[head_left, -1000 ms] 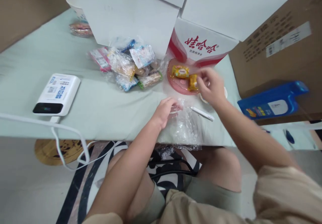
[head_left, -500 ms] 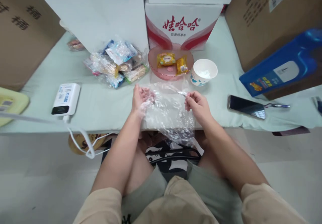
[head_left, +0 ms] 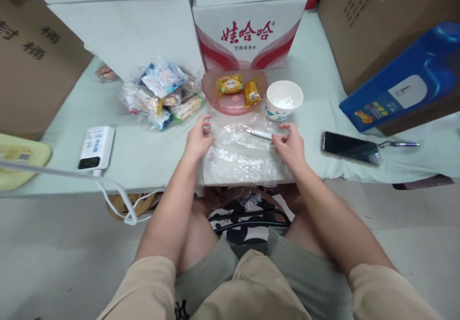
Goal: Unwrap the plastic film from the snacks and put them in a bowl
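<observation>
A crinkled clear plastic sheet [head_left: 240, 159] lies spread over a pale square on the table, its near end hanging past the table edge. At its left border is my left hand [head_left: 199, 138], fingers apart and thumb by the plastic. My right hand [head_left: 289, 145] grips the end of a slim white tool [head_left: 260, 133], perhaps a craft knife, with its narrow tip pointing left above the plastic. Just beyond stands a paper cup [head_left: 284, 100] with something whitish inside. Beside the cup, a pink glass bowl [head_left: 235, 109] contains two yellow-wrapped snacks [head_left: 230, 85].
A heap of wrapped snacks [head_left: 161, 92] sits left of the bowl. White cartons [head_left: 247, 37] line the back. On the right are a blue bottle [head_left: 402, 80] and a phone [head_left: 350, 147]. A power bank [head_left: 97, 147] with a white cable [head_left: 125, 200] lies left.
The plastic has come down flat onto the table from between my hands. My left fingers have spread apart. The white tool in my right hand now shows more of its length.
</observation>
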A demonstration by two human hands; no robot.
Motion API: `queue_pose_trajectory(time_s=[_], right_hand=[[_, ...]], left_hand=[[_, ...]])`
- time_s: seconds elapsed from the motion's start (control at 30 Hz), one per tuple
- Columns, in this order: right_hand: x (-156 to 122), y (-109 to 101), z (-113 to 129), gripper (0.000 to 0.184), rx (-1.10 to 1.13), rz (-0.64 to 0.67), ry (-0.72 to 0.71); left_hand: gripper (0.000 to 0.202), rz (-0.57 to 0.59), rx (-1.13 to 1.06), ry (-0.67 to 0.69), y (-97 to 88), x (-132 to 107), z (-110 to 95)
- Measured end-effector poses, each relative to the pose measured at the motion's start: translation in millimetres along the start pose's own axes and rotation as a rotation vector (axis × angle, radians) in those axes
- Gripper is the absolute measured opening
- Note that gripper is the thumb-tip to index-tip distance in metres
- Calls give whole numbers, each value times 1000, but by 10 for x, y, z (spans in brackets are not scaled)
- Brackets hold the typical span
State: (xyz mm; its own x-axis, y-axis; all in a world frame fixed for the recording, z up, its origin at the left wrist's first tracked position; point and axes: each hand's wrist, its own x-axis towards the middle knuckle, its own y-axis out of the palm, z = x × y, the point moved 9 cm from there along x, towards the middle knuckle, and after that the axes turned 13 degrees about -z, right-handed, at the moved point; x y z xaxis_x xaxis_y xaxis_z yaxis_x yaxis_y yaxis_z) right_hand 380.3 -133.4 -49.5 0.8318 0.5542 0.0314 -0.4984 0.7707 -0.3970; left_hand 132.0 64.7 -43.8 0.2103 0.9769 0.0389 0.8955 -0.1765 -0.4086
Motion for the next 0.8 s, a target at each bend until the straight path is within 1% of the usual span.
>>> queue_pose_trajectory(time_s=[0.07, 0.1, 0.13, 0.17, 0.2, 0.23, 0.27, 0.3, 0.33, 0.37, 0.4, 0.43, 0.47, 0.5, 0.53, 0.57, 0.6, 0.63, 0.67, 0.7, 0.73, 0.77, 0.8], right_hand=[[44, -129, 23, 34, -65, -73, -69], [42, -232, 80, 33, -97, -127, -143], [12, -348, 170, 30, -124, -187, -246], [-54, -455, 281, 26, -141, -231, -367], [-155, -524, 394, 21, -142, -234, -492], [-284, -531, 492, 19, -129, -174, -611], [-444, -464, 565, 21, -114, -39, -719], [-638, -340, 601, 29, -115, 146, -812], [-846, -194, 588, 41, -147, 338, -883], [-1037, -54, 531, 56, -209, 500, -928], [-1181, 66, 448, 68, -295, 611, -950], [-1268, 159, 361, 74, -387, 666, -956], [-1303, 222, 291, 72, -464, 676, -952], [-1308, 257, 251, 63, -509, 661, -947], [-1302, 270, 244, 49, -519, 641, -952], [-1292, 263, 266, 33, -497, 619, -963], [-1283, 238, 310, 20, -444, 601, -976], [-1274, 202, 364, 15, -369, 588, -980], [-1259, 162, 416, 17, -283, 581, -961], [-1228, 124, 456, 20, -197, 570, -914], [-1179, 92, 478, 21, -121, 550, -841], [-1110, 64, 479, 22, -58, 513, -746], [-1026, 42, 457, 23, -5, 463, -634]], left_hand=[[55, 79, -92, -120, -77, -5, 109], [53, 94, -128, -151, -156, -14, 139], [56, 77, -141, -136, -271, -21, 134], [61, 28, -126, -69, -418, -30, 86], [66, -37, -90, 39, -575, -58, -5], [66, -99, -42, 171, -712, -118, -127], [59, -123, 9, 303, -791, -211, -257], [45, -88, 58, 416, -790, -325, -369], [32, 6, 109, 505, -714, -451, -450], [22, 140, 165, 568, -585, -582, -487], [20, 274, 229, 610, -444, -703, -482], [21, 370, 298, 633, -327, -787, -445], [24, 406, 365, 638, -254, -810, -393], [28, 372, 417, 620, -238, -766, -338], [30, 288, 446, 576, -276, -670, -285], [31, 163, 448, 504, -371, -547, -232], [30, -6, 424, 417, -531, -428, -188], [28, -198, 380, 344, -731, -358, -169], [26, -382, 321, 302, -931, -358, -183], [23, -528, 253, 301, -1094, -424, -234], [22, -599, 193, 350, -1178, -536, -329], [22, -556, 145, 429, -1157, -662, -451], [25, -397, 122, 505, -1023, -798, -570]])
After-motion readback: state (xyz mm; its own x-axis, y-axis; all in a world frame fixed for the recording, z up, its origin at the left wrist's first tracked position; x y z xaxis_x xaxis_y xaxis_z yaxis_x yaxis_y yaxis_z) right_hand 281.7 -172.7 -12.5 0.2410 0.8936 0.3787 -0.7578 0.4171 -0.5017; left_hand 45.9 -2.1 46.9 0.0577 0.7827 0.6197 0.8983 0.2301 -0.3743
